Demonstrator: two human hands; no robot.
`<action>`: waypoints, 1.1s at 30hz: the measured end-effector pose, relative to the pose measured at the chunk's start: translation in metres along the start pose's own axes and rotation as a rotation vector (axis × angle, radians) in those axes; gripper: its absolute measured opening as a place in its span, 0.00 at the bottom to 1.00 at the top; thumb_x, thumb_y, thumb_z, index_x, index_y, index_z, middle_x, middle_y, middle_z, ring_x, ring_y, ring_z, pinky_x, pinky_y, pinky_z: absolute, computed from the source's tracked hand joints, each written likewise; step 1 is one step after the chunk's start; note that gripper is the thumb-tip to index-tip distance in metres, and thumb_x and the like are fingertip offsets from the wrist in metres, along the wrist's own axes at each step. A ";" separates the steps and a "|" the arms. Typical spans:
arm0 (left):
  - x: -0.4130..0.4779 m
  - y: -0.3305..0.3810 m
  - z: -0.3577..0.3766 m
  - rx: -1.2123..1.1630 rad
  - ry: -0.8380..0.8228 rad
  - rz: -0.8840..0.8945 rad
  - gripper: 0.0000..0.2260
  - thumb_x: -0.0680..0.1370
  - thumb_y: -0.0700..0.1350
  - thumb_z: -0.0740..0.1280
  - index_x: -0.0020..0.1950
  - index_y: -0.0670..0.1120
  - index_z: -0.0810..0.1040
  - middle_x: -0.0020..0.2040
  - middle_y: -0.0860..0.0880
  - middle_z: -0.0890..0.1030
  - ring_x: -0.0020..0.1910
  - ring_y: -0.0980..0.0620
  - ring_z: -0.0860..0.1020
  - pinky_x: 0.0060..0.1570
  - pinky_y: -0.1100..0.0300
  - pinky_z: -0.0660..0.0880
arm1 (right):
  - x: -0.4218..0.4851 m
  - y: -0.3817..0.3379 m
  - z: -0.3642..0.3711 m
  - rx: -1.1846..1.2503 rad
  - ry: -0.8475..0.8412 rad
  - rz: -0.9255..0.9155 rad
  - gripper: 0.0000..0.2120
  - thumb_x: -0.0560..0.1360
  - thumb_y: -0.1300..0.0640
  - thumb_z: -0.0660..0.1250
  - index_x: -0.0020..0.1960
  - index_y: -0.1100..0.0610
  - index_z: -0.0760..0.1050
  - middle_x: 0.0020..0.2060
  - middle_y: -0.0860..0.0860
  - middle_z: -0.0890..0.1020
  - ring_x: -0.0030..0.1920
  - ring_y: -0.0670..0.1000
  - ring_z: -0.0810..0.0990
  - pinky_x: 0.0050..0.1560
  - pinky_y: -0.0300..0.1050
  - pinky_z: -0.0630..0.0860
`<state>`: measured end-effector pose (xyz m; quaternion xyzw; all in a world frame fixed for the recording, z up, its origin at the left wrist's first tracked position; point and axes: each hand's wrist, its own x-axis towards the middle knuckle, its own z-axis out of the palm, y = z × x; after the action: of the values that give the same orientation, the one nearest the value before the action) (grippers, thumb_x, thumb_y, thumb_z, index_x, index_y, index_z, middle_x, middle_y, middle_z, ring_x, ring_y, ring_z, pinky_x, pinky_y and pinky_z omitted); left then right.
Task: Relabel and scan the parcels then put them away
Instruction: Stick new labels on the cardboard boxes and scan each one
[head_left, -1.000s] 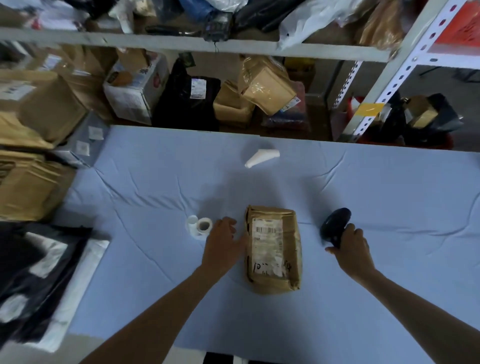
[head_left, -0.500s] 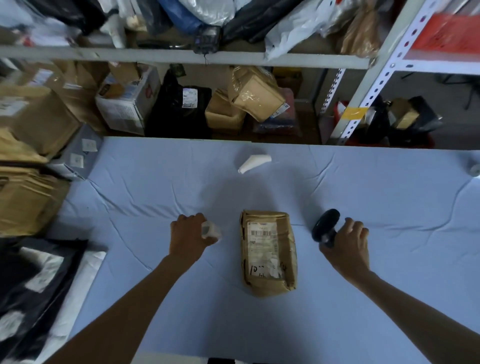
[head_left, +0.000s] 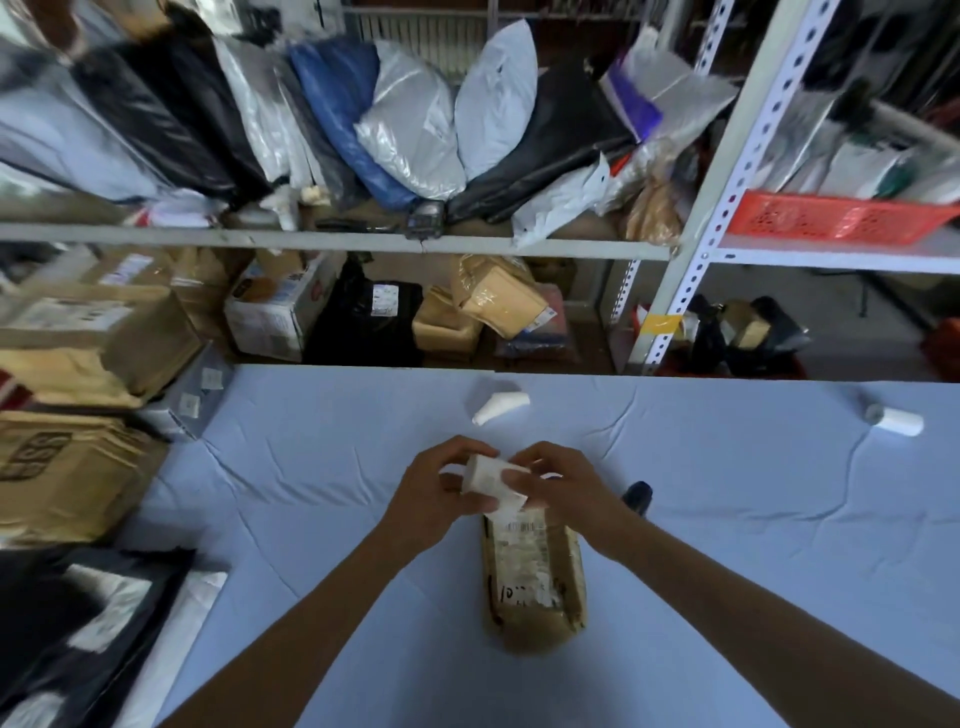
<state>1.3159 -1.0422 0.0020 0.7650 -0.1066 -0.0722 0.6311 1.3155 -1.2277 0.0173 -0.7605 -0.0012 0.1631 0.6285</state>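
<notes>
A brown paper parcel (head_left: 535, 577) with a white shipping label lies lengthwise on the blue table cloth (head_left: 753, 519). Just above its far end, both hands hold a white label roll (head_left: 488, 478). My left hand (head_left: 431, 493) grips the roll from the left. My right hand (head_left: 561, 488) pinches the roll's loose end from the right. The black barcode scanner (head_left: 638, 496) lies on the cloth behind my right wrist, mostly hidden.
A white crumpled paper piece (head_left: 500, 406) lies further back on the table, and another white roll (head_left: 894, 419) at the far right. Brown parcels (head_left: 67, 467) and black bags (head_left: 78, 623) pile up at the left. Metal shelves (head_left: 332, 241) full of parcels stand behind.
My left hand picked up the label roll and brought it over the parcel. My right hand let go of the scanner and joined it at the roll. The view tilted upward.
</notes>
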 end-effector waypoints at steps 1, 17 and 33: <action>-0.002 0.002 -0.001 -0.012 -0.015 -0.010 0.19 0.62 0.36 0.78 0.51 0.45 0.80 0.49 0.50 0.81 0.51 0.47 0.80 0.44 0.50 0.81 | -0.003 -0.001 -0.001 0.026 -0.034 0.017 0.10 0.74 0.58 0.70 0.52 0.63 0.76 0.43 0.55 0.81 0.44 0.52 0.82 0.43 0.40 0.80; -0.020 0.027 0.001 -0.080 -0.001 -0.098 0.17 0.66 0.33 0.77 0.52 0.45 0.78 0.48 0.46 0.84 0.45 0.50 0.83 0.45 0.60 0.80 | -0.026 -0.014 -0.006 -0.052 0.043 -0.289 0.14 0.66 0.65 0.77 0.48 0.57 0.77 0.47 0.51 0.82 0.51 0.53 0.81 0.49 0.45 0.81; -0.021 0.027 0.006 -0.010 0.079 -0.098 0.09 0.65 0.47 0.77 0.37 0.46 0.80 0.32 0.49 0.82 0.32 0.54 0.79 0.34 0.60 0.75 | -0.035 -0.036 -0.018 -0.609 0.073 -0.550 0.06 0.73 0.60 0.71 0.49 0.59 0.84 0.43 0.53 0.84 0.44 0.51 0.82 0.49 0.42 0.79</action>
<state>1.2917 -1.0474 0.0265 0.7683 -0.0438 -0.0731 0.6344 1.2940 -1.2449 0.0630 -0.8883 -0.2304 -0.0456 0.3946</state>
